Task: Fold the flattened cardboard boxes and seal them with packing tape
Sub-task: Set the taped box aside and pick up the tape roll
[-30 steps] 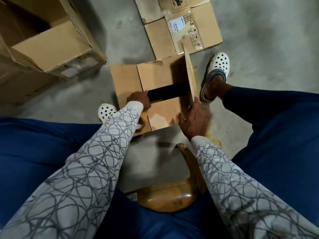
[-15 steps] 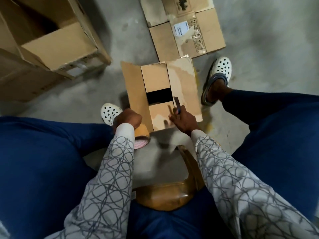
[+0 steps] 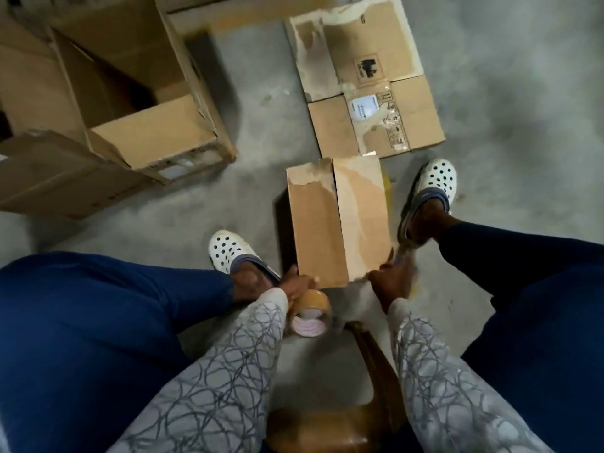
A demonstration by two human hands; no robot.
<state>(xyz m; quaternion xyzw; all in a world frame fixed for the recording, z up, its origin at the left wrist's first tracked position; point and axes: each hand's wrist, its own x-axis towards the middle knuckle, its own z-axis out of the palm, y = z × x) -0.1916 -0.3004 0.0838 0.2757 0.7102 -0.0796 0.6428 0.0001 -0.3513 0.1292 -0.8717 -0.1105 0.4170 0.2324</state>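
Note:
A small cardboard box [image 3: 336,223] stands on the concrete floor between my feet, its two long flaps lying shut on top. My left hand [image 3: 295,284] is at the box's near left corner with fingertips against the edge, and it holds a roll of brown packing tape [image 3: 310,313] just below, by my sleeve. My right hand [image 3: 390,279] sits at the near right corner, curled round a small dark tool [image 3: 401,253] that is blurred. The box's sides are mostly hidden.
A large open carton [image 3: 130,109] stands at the left. A flattened cardboard box [image 3: 369,93] lies beyond the small box. My feet in white clogs [image 3: 436,181] flank the box. A wooden stool [image 3: 343,420] is under me.
The box's flaps were open and upright a second ago; both long flaps now lie closed. My left hand drew back with the tape roll to the near corner.

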